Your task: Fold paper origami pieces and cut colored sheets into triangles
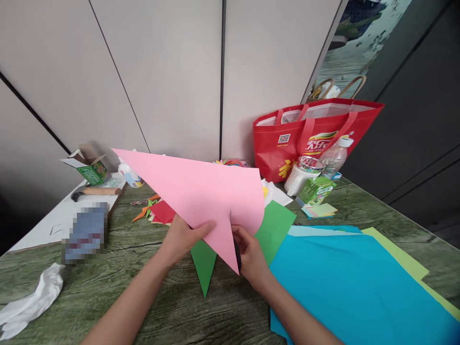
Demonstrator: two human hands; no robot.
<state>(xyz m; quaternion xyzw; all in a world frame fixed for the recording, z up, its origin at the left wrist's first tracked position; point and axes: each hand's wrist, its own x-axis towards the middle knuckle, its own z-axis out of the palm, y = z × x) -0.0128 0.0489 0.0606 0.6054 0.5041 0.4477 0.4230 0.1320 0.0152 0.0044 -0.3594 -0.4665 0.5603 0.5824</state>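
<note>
A large pink sheet of paper [201,191] is raised over the table, its right side curling. My left hand [185,239] grips its lower edge, thumb on top and fingers hidden beneath. My right hand [251,256] is closed around scissors [237,254]; only a black handle part shows, and the blades are hidden by the pink paper. A cut runs up into the sheet just above my right hand. Under the pink sheet lies green paper [276,227], with a green pointed piece [204,268] showing lower down.
Blue sheets [334,282] cover the right side of the table. Behind them stand a red bag [276,148], a plastic bottle [337,155], a white mug [296,179] and a green box [316,191]. At left are a hammer [97,191], a crumpled tissue [34,299] and an open carton [89,170].
</note>
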